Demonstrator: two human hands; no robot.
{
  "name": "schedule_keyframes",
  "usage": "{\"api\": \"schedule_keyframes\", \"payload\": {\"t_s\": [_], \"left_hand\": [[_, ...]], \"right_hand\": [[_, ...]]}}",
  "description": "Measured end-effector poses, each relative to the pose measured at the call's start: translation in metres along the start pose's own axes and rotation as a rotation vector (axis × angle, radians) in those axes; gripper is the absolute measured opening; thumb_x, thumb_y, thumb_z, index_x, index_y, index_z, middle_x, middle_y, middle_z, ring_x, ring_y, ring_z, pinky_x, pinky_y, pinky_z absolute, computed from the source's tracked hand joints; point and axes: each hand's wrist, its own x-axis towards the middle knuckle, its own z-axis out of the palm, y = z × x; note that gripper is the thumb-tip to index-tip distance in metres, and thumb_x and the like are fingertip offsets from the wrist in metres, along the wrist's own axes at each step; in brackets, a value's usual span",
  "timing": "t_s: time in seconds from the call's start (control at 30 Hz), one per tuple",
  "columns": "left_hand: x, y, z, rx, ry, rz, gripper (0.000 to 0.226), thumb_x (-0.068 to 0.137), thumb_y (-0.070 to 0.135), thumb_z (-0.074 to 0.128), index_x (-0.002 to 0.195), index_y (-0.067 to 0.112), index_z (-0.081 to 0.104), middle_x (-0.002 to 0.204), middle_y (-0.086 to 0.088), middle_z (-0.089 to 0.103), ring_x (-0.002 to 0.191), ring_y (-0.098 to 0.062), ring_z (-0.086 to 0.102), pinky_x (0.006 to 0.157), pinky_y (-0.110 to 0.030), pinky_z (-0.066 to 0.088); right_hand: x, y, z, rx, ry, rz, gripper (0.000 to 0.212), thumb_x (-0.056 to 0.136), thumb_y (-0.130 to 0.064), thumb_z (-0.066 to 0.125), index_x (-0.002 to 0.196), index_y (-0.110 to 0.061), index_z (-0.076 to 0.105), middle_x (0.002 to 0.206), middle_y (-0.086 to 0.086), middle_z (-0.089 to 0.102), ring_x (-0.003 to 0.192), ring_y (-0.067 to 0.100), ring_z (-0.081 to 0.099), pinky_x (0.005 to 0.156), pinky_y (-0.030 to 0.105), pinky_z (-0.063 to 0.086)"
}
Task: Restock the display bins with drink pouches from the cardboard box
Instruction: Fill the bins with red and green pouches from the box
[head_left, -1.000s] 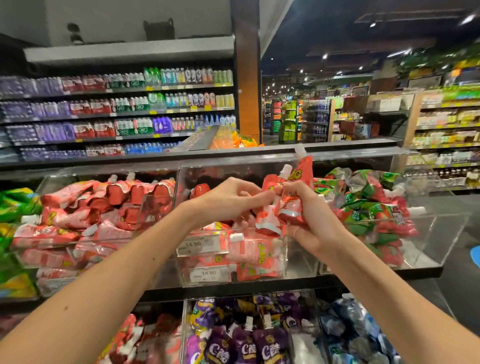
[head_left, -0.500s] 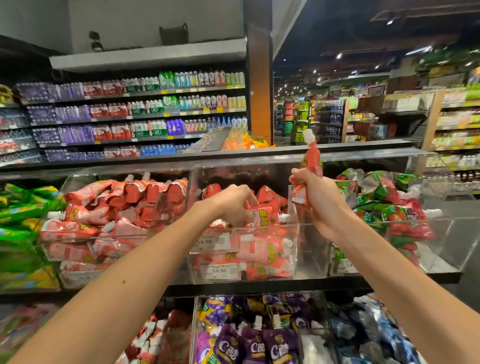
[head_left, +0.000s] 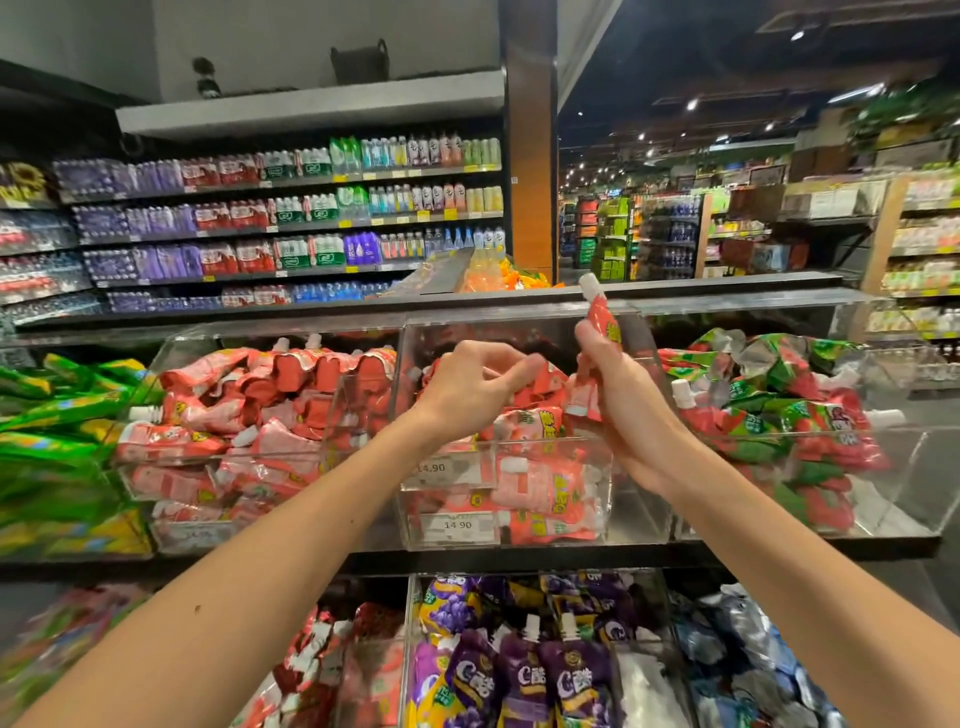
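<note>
This is a supermarket: beyond the fingers (head_left: 511, 364) run long shelves (head_left: 234, 228) of bottled drinks (head_left: 322, 205), below them clear bins (head_left: 636, 514) of drink pouches (head_left: 545, 488) carry price tags (head_left: 457, 525) reading 14.90, and to their right stocked aisles (head_left: 649, 234) stretch away under ceiling lights (head_left: 691, 104).

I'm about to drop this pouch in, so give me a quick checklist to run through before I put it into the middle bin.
1. Grip: ok. Right hand holds the red pouch upright, cap up.
2. Matching stock: ok. Middle bin holds similar red pouches with yellow marks.
3. Room: ok. The bin's right side shows bare space.
4. Left hand free: ok. Fingers loosely curled above the bin, nothing seen in them.
5. Cardboard box within reach: cannot tell. Not in view.
</note>
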Motion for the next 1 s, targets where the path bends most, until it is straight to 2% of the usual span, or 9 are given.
{"api": "schedule_keyframes", "payload": {"t_s": [0.1, 0.2, 0.3, 0.4, 0.53, 0.63, 0.77, 0.87, 1.0], "left_hand": [[-0.022, 0.012, -0.001, -0.206, -0.071, -0.02, 0.047, 0.082, 0.06, 0.066, 0.114, 0.025, 0.07, 0.097, 0.009, 0.072, 0.086, -0.003, 0.068, 0.077, -0.027, 0.056], [-0.027, 0.007, -0.003, -0.149, 0.037, -0.003, 0.049, 0.075, 0.051, 0.081, 0.116, 0.028, 0.067, 0.099, 0.012, 0.069, 0.091, -0.001, 0.066, 0.084, -0.027, 0.054], [-0.027, 0.001, -0.018, -0.148, 0.074, -0.009, 0.046, 0.075, 0.039, 0.085, 0.116, 0.03, 0.067, 0.101, 0.008, 0.072, 0.086, -0.005, 0.071, 0.08, -0.032, 0.057], [-0.026, 0.0, -0.041, -0.066, 0.03, -0.036, 0.034, 0.085, 0.032, 0.077, 0.118, 0.032, 0.067, 0.101, 0.009, 0.072, 0.072, 0.001, 0.068, 0.067, -0.02, 0.052], [-0.015, -0.003, -0.07, 0.32, -0.013, -0.032, 0.04, 0.092, 0.024, 0.069, 0.131, 0.031, 0.062, 0.116, 0.011, 0.067, 0.097, -0.004, 0.064, 0.087, -0.024, 0.049], [-0.004, -0.001, -0.073, 0.571, -0.041, -0.023, 0.042, 0.092, 0.029, 0.069, 0.133, 0.033, 0.059, 0.131, 0.004, 0.062, 0.119, -0.017, 0.056, 0.103, -0.038, 0.043], [0.012, -0.004, -0.065, 0.855, -0.089, 0.015, 0.041, 0.095, 0.038, 0.062, 0.136, 0.039, 0.055, 0.135, 0.001, 0.06, 0.129, -0.022, 0.045, 0.103, -0.044, 0.034], [0.015, -0.018, -0.051, 0.975, -0.145, -0.005, 0.042, 0.096, 0.033, 0.059, 0.137, 0.039, 0.054, 0.137, 0.001, 0.06, 0.129, -0.023, 0.049, 0.103, -0.043, 0.036], [0.017, -0.032, -0.042, 1.062, -0.132, -0.049, 0.039, 0.096, 0.036, 0.06, 0.135, 0.036, 0.058, 0.131, -0.007, 0.063, 0.121, -0.03, 0.056, 0.099, -0.041, 0.042]], "right_hand": [[0.006, 0.005, 0.018, 0.098, -0.039, 0.035, 0.048, 0.096, -0.067, 0.035, 0.112, -0.031, 0.063, 0.111, 0.014, 0.073, 0.101, 0.028, 0.072, 0.085, 0.044, 0.059], [0.024, 0.016, 0.035, 0.133, 0.035, 0.1, 0.056, 0.099, -0.06, 0.041, 0.13, -0.014, 0.051, 0.119, 0.018, 0.068, 0.102, 0.026, 0.072, 0.089, 0.048, 0.057], [0.032, 0.011, 0.048, 0.13, -0.014, 0.108, 0.05, 0.099, -0.052, 0.047, 0.124, -0.008, 0.054, 0.107, 0.016, 0.072, 0.083, 0.024, 0.073, 0.067, 0.039, 0.056], [0.036, 0.004, 0.044, -0.085, -0.004, 0.082, 0.058, 0.086, -0.051, 0.068, 0.123, -0.008, 0.056, 0.105, 0.014, 0.074, 0.085, 0.02, 0.07, 0.067, 0.037, 0.053], [0.043, -0.009, 0.026, -0.356, 0.098, -0.124, 0.066, 0.073, -0.022, 0.087, 0.124, -0.027, 0.046, 0.1, 0.002, 0.065, 0.087, 0.017, 0.069, 0.076, 0.036, 0.058], [0.045, -0.006, 0.022, -0.678, 0.044, -0.242, 0.042, 0.078, -0.025, 0.084, 0.111, -0.025, 0.059, 0.094, -0.004, 0.063, 0.081, 0.014, 0.066, 0.072, 0.035, 0.056], [0.056, 0.012, 0.016, -1.096, 0.111, -0.318, 0.034, 0.085, -0.039, 0.075, 0.112, -0.02, 0.068, 0.114, 0.0, 0.059, 0.1, 0.02, 0.059, 0.088, 0.035, 0.049], [0.062, 0.026, 0.014, -1.296, 0.071, -0.345, 0.021, 0.095, -0.027, 0.066, 0.114, -0.019, 0.069, 0.113, 0.005, 0.065, 0.103, 0.026, 0.062, 0.087, 0.038, 0.049], [0.063, 0.044, 0.011, -1.397, 0.031, -0.265, 0.022, 0.09, -0.006, 0.057, 0.094, -0.022, 0.07, 0.101, 0.006, 0.071, 0.094, 0.031, 0.067, 0.077, 0.039, 0.053]]}}
